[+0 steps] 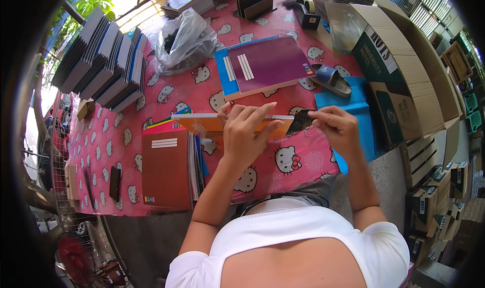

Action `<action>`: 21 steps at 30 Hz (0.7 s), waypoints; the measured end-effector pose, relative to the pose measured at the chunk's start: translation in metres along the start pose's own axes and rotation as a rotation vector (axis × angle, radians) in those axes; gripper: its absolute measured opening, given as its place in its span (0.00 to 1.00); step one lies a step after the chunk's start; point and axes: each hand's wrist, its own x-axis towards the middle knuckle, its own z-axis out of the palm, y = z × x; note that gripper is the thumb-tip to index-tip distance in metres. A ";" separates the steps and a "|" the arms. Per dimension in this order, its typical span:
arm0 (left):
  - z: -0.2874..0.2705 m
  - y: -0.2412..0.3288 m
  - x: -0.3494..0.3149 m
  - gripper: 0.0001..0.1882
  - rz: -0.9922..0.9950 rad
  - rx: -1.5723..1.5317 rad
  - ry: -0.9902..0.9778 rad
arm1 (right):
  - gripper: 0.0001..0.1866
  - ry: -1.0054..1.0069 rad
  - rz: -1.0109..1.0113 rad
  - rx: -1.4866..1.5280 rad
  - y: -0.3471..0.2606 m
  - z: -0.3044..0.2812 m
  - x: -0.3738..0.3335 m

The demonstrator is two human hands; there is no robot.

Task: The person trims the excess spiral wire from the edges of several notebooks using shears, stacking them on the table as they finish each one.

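There's a pink tablecloth printed with white cats over the table. A crumpled clear plastic bag sits toward the far side, and across from it stands 1 black tape dispenser. I see 1 blue slipper lying on its own near a big open cardboard box. Smaller boxes are piled below, and green leaves show past the far left corner.

White, finely ribbed top with a wide, low-scooped neckline and short sleeves. Greyish-blue, denim-like legwear shows by the desk's near edge. Forearms bare, sleeves ending well above them.
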 end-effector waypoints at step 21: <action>-0.006 0.005 -0.060 0.13 0.133 0.019 0.086 | 0.12 -0.502 0.000 0.138 -0.033 0.000 0.011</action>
